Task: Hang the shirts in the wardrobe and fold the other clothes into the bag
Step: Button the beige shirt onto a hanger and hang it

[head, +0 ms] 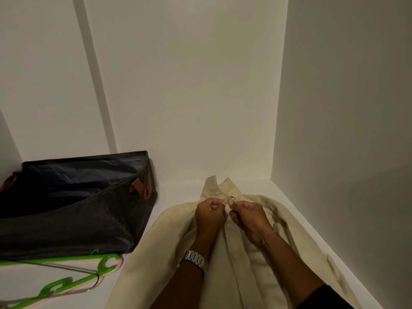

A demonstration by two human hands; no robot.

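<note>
Both hands pinch the cream shirt (236,259) just below its collar: my left hand (209,216) and right hand (247,216) at the top button. It lies on the wardrobe floor (178,188), right of the dark bag (73,204). A slipping button could leave the placket gaping on the green hangers (73,273).

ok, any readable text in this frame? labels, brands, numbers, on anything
None readable.
Dark navy fabric bag: its tan leather tabs show no print.
Cream button-up shirt: no visible label.
Silver metal wristwatch: only the band shows.
Green plastic hangers: no markings.
</note>
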